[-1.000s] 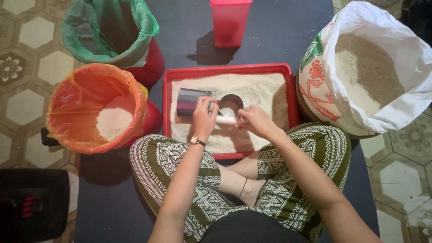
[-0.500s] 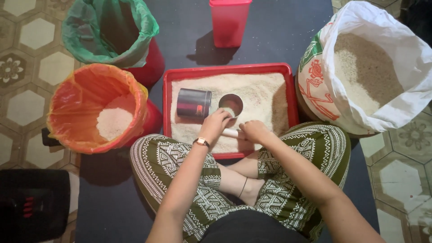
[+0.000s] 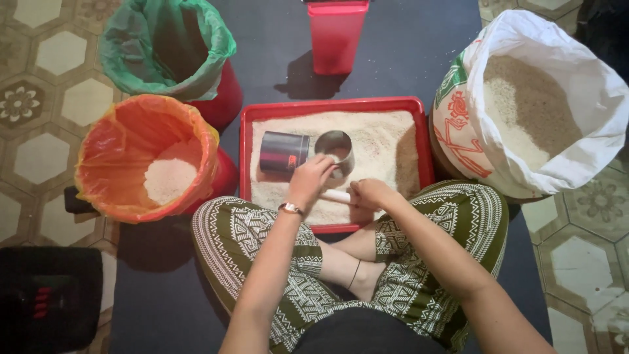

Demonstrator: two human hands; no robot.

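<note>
Head view: both hands' fingers (image 3: 314,172) curl closed around a white stick (image 3: 337,195) over the rice tray (image 3: 426,141).

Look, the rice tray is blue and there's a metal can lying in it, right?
Not quite. The tray is red, not blue, as the head view shows. The metal can does lie on its side in the rice, just by the left hand.

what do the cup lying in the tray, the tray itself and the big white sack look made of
Cup: looks like metal, dull grey with a soft sheen along its side. Tray: probably moulded plastic, uniformly red with a smooth, rounded rim. White sack: likely woven plastic, since its rolled-down top holds stiff creases, though the weave is too fine to see.
</note>
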